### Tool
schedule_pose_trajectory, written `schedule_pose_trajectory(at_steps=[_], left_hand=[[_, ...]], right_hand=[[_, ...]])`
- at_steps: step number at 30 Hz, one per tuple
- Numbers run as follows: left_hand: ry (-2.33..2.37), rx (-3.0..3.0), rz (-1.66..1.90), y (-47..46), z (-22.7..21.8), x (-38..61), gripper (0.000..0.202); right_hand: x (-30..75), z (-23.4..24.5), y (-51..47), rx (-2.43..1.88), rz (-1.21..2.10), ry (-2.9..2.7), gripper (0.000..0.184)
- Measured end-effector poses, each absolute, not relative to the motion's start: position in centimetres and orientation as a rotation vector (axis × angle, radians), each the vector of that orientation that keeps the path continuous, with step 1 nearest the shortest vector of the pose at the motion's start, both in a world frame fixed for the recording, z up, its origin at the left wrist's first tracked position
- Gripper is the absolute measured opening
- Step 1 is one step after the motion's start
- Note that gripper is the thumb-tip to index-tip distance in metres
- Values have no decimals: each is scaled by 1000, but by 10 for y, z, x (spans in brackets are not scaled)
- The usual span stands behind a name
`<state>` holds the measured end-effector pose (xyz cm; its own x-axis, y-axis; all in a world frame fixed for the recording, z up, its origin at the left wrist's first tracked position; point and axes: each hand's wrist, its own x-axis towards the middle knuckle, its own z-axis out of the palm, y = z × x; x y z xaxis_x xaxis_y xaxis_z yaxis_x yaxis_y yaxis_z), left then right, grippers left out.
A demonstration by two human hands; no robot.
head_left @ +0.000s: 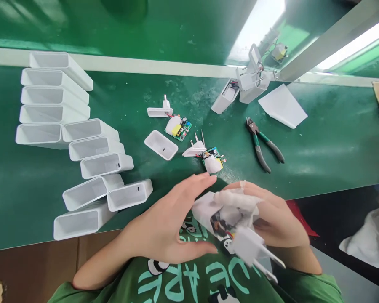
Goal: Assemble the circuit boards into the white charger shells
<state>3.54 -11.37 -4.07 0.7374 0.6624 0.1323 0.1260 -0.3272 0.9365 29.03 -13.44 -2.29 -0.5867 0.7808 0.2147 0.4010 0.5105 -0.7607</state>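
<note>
My right hand (271, 219) is closed around a white charger shell (208, 210) with its circuit board showing at the open end. A white plug cap with two metal prongs (255, 250) hangs from it by wires, close to my chest. White tape wraps one fingertip. My left hand (173, 223) is flat with fingers stretched out, touching the left side of the shell. On the green mat just beyond lie a plug cap with a green circuit board (208, 155), another such assembly (177, 126) and an empty short shell (161, 145).
Several empty white shells (78, 147) lie in rows at the left. Green-handled pliers (263, 143) rest at the right, a white sheet (282, 105) behind them. More shells with wires (246, 86) sit by the white rail. Another person's white cloth (371, 240) shows at far right.
</note>
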Motion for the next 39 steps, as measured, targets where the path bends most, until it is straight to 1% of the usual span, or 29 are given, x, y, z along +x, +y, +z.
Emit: schedule_pose_trajectory(at_steps=[2, 3, 4, 6, 9, 10, 12, 14, 17, 21, 26, 29, 32, 37, 39], left_hand=[[659, 1920, 759, -115, -35, 39, 111], [668, 1975, 832, -116, -32, 42, 112], [678, 2050, 894, -116, -30, 47, 109], [753, 2243, 990, -117, -24, 57, 89], [912, 2464, 1094, -117, -15, 64, 48], [925, 2497, 1107, -117, -12, 62, 39], [890, 2551, 1083, -118, -6, 55, 32], [868, 2608, 1048, -120, -5, 47, 32], [969, 2667, 1051, -122, -11, 41, 36], [1080, 2683, 1060, -123, -21, 41, 31], [1066, 2670, 1119, -127, -25, 39, 23], [1030, 2658, 1185, -131, -27, 35, 26], [1011, 2685, 1169, -132, -28, 30, 28], [1102, 2631, 1260, -132, -35, 28, 25], [1143, 2610, 1288, -133, -39, 28, 27]], right_hand=[[281, -37, -143, -1127, 753, -2077, 49], [275, -45, -147, -1178, 670, -2007, 48], [269, -52, -149, -1207, 599, -1952, 46], [259, -62, -153, -1218, 527, -1887, 44], [250, -64, -160, -1161, 487, -1849, 55], [248, -62, -163, -1166, 482, -1830, 59], [244, -59, -169, -1205, 495, -1793, 61], [238, -59, -172, -1240, 543, -1773, 58], [228, -69, -170, -1192, 543, -1781, 50], [222, -79, -163, -1194, 534, -1788, 42], [222, -73, -161, -1219, 539, -1696, 45], [218, -70, -161, -1240, 539, -1636, 44], [214, -71, -161, -1260, 529, -1573, 40], [212, -72, -161, -1225, 478, -1583, 36], [213, -72, -160, -1236, 473, -1607, 36]])
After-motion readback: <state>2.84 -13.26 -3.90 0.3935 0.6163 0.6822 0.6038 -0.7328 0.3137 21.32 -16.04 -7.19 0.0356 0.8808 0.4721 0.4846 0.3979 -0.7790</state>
